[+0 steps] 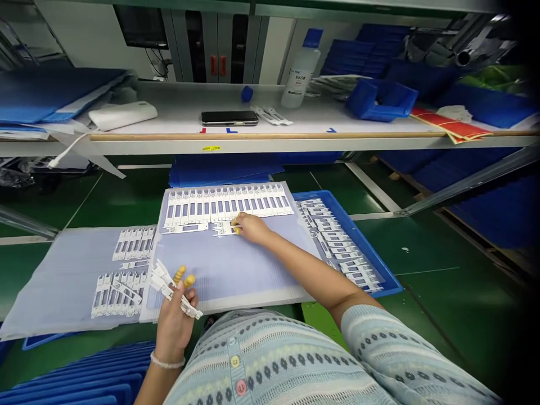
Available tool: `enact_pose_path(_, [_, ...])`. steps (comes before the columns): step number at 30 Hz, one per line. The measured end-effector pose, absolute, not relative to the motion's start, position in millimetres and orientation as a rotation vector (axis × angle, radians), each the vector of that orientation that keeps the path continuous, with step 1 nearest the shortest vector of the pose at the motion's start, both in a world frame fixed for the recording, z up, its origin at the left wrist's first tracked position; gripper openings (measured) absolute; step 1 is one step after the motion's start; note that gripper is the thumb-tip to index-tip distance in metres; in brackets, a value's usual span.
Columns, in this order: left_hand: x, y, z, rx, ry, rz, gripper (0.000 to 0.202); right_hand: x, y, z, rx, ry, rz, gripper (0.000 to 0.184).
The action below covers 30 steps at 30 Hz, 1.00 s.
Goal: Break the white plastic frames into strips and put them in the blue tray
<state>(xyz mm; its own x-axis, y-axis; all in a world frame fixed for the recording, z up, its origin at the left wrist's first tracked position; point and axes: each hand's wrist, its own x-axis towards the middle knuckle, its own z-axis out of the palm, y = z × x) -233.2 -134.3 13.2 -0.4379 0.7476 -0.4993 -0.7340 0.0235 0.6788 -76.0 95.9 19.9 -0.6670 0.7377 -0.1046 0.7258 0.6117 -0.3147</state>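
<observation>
My left hand (175, 315), with yellow finger cots on two fingertips, is closed around a stack of white plastic parts (169, 287) near the front edge of a pale blue sheet (236, 270). My right hand (248, 226) reaches forward and pinches a white plastic part (223, 228) lying on the sheet, just under a neat row of white parts (228, 203) along the sheet's far edge. Another single part (185, 228) lies to the left of it.
A blue tray (382, 270) holding several white parts stands to the right. More parts lie in groups (124, 264) on a sheet at left. A shelf (270, 138) above carries a phone (229, 117), a bottle (301, 70) and blue bins (379, 98). Stacked blue sheets (76, 382) sit front left.
</observation>
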Motion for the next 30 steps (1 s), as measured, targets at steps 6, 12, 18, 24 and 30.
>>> enact_pose_path(6, [-232,-134,26,0.132,1.117,1.641,0.051,-78,96,23,-1.280,-2.763,0.488,0.025])
enact_pose_path(12, [-227,-117,57,0.270,0.962,1.709,0.070,-79,39,46,-0.815,-2.588,0.575,0.026])
enact_pose_path(18, [-212,-91,79,0.265,0.968,1.823,0.051,-88,-31,57,-0.443,-2.534,0.917,0.061])
enact_pose_path(24, [-205,-83,91,0.323,0.988,1.836,0.033,-77,-22,64,-0.523,-2.012,1.637,0.056])
enact_pose_path(30, [-210,-79,93,0.344,1.061,1.744,0.035,-58,-20,76,-0.432,-1.547,2.047,0.055])
